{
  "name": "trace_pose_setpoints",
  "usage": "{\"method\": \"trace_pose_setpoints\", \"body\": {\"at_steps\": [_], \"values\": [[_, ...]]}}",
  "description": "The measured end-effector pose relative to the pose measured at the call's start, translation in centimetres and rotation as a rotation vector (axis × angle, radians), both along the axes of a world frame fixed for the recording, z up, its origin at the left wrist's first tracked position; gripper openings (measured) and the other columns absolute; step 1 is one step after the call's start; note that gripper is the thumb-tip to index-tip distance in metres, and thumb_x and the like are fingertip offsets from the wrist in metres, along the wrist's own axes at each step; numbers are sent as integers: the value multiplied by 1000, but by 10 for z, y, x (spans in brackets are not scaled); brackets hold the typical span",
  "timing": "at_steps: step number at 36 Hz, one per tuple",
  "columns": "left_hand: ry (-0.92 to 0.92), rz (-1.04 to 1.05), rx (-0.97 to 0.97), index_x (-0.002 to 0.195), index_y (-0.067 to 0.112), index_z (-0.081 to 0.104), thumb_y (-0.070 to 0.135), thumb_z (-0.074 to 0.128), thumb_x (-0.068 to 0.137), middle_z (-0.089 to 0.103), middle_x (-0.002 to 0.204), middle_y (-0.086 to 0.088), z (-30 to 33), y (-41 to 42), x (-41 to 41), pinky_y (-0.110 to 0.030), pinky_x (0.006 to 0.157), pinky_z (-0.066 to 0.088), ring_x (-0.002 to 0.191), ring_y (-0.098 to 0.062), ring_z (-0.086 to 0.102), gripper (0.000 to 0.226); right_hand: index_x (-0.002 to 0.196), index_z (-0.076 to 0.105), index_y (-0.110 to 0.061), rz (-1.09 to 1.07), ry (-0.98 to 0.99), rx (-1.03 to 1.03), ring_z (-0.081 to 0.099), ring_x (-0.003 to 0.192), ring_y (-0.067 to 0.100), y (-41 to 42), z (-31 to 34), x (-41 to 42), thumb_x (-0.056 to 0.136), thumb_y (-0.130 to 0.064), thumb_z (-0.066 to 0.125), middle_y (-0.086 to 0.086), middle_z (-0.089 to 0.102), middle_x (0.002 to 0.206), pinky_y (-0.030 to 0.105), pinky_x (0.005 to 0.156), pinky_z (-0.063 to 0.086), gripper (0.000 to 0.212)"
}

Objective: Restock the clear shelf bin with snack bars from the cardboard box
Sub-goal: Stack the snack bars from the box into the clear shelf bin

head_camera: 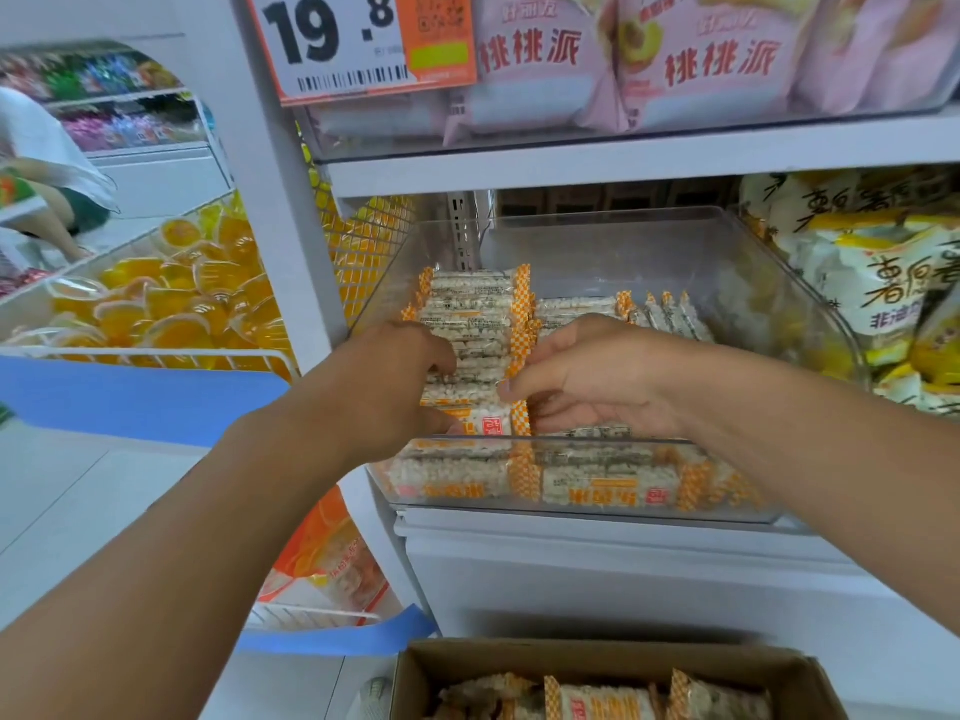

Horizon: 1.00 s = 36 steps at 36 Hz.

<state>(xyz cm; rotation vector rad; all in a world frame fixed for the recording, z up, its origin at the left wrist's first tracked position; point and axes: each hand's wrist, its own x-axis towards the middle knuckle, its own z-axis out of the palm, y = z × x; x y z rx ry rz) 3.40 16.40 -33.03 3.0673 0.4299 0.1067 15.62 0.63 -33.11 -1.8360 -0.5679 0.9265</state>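
I am reaching both hands into the clear shelf bin [810,324]; my left hand [387,379] and right hand [592,376] are each pinching the snack bars [470,324] stacked at its left side; more bars are waiting in the cardboard box [415,678] below; if I am squeezing unevenly, the row could be toppling sideways, I judge.

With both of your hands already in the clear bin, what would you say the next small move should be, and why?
Probably settle the held snack bars flat onto the left stack and let go. The left hand and right hand both grip bars inside the clear bin, whose back right is bare, and the cardboard box below still holds more.
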Motion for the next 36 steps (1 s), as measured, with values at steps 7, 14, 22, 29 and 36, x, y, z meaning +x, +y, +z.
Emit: {"method": "trace_pose_setpoints", "body": {"at_steps": [7,14,22,29,36], "values": [[29,32,35,127,29,61,49,79,76,57,124,2,5,-3,2,-30,87,47,109,-18,56,58,111,61,-1,44,-45,-89,74,81,25,-6,8,2,84,-12,79,20,66,106,33,73,63,35],[39,53,8,129,25,60,37,82,78,56,124,-1,2,-4,6,-27,83,41,97,-17,51,56,100,60,7,59,205,69,72,80,30,-2,1,-7,83,18,66,23,65,103,30,67,62,21],[-107,4,-151,112,14,72,40,60,95,69,107,1,3,-4,-7,-19,69,44,90,-13,64,32,101,69,0,26,-96,66,74,89,20,-18,4,-2,88,0,71,12,68,109,32,81,62,14],[-556,-47,-17,78,22,70,45,66,90,66,71,6,21,-45,-16,-26,61,39,68,-11,60,26,71,69,-15,-44,-1035,329,64,54,13,-77,3,-22,91,-31,68,-2,63,57,26,52,48,26],[-243,-204,-102,55,5,54,46,40,81,51,52,-15,-37,-121,-17,-40,54,43,53,-30,49,51,60,50,-15,425,-1020,71,42,47,14,-127,-96,-54,94,-23,49,0,45,52,33,49,31,35]]}}
